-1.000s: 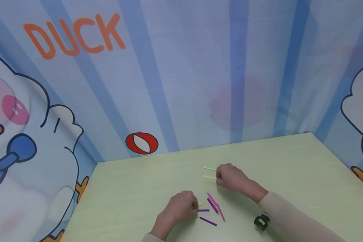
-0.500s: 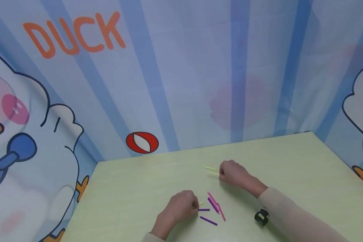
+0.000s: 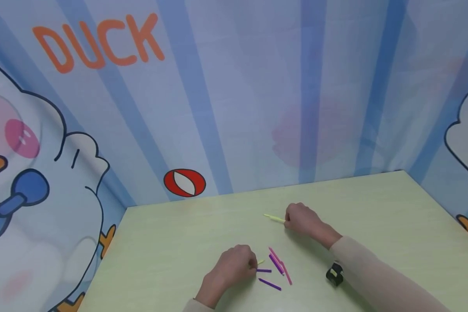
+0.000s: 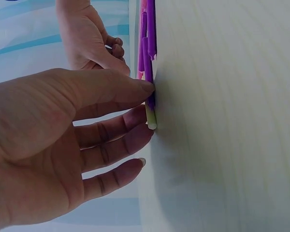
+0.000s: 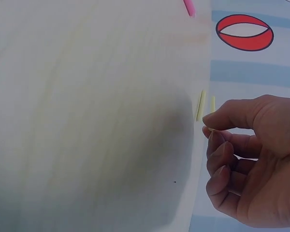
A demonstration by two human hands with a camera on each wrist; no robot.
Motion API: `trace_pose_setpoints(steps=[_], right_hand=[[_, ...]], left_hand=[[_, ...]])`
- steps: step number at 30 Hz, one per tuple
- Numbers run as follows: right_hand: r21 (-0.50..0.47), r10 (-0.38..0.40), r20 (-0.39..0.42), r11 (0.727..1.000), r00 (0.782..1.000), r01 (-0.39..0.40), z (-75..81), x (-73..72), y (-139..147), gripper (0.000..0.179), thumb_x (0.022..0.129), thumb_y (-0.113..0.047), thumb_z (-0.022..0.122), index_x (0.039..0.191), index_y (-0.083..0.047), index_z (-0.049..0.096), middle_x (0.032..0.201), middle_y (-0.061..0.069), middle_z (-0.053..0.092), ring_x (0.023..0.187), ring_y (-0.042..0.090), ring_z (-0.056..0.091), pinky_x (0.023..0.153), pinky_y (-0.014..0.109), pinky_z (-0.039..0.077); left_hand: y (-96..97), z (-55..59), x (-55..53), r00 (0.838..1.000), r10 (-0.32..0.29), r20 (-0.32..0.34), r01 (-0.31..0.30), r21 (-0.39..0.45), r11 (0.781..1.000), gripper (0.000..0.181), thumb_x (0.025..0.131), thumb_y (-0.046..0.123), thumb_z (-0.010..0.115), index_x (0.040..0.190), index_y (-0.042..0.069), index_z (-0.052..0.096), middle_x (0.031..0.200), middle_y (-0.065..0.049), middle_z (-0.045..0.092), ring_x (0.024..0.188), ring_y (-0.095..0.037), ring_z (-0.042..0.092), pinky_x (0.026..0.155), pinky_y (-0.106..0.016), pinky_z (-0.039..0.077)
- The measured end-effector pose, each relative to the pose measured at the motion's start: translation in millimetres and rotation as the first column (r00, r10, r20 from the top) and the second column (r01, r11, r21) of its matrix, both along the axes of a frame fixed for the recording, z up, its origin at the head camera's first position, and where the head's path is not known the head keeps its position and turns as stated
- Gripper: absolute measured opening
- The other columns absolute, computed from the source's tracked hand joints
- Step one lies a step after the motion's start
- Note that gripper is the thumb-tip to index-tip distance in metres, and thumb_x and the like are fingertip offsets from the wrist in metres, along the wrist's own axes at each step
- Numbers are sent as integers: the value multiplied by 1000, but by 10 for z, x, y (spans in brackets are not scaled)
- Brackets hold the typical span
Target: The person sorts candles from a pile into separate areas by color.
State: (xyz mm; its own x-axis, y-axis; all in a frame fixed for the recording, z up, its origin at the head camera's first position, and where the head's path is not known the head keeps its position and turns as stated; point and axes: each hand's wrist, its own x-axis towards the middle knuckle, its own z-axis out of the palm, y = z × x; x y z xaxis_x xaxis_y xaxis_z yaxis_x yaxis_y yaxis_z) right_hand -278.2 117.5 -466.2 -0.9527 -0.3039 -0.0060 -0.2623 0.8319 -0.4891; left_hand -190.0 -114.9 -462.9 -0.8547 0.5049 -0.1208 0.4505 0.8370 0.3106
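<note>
Up at the back of the table, my right hand [image 3: 302,219] pinches a thin yellow stick [image 5: 213,104] between thumb and fingertips. Another yellow stick [image 5: 201,105] lies on the table beside it; in the head view the two nearly line up. My left hand [image 3: 235,265] rests low over the table, fingers bent, a yellow stick [image 4: 152,118] between its thumb and fingers. Its thumb is right at the end of a purple stick [image 3: 264,271]. Another purple stick [image 3: 270,284] lies in front, and pink sticks [image 3: 286,273] and a purple stick [image 3: 276,264] form a loose bunch to the right.
A small black object [image 3: 335,274] shows beside the right sleeve [image 3: 368,268]. The pale table [image 3: 179,242] ends at the back against a blue striped cloth [image 3: 253,108] with duck drawings.
My right hand has drawn slightly right and back with its yellow stick, which has come close to the other yellow stick. My left hand has stayed in place.
</note>
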Motion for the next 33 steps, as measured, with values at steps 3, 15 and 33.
trace_pose_setpoints(steps=[3, 15, 33], right_hand=[[-1, -3, 9, 1000, 1000, 3, -5, -20, 15, 8, 85, -6, 70, 77, -5, 72, 66, 0, 59, 57, 14, 52, 53, 28, 45], [-12, -5, 0, 1000, 1000, 5, -46, -90, 42, 9, 85, -4, 67, 79, -3, 73, 66, 0, 60, 55, 14, 50, 51, 27, 42], [29, 1, -26, 1000, 1000, 0, -65, -172, 70, 17, 84, -3, 64, 68, -6, 66, 60, -2, 49, 54, 13, 40, 48, 28, 34]], left_hand=[[-1, 1, -10, 1000, -4, 2, 4, -5, 1000, 4, 83, 11, 77, 83, 15, 79, 78, 9, 63, 70, -4, 52, 67, -24, 49], [7, -17, -27, 1000, -10, 10, 10, -2, 1000, 5, 82, 11, 77, 84, 15, 79, 79, 9, 64, 72, -4, 54, 68, -24, 50], [-5, -2, -20, 1000, -5, 3, 5, -3, 1000, 5, 82, 11, 78, 85, 14, 80, 80, 8, 65, 76, -5, 56, 72, -26, 51]])
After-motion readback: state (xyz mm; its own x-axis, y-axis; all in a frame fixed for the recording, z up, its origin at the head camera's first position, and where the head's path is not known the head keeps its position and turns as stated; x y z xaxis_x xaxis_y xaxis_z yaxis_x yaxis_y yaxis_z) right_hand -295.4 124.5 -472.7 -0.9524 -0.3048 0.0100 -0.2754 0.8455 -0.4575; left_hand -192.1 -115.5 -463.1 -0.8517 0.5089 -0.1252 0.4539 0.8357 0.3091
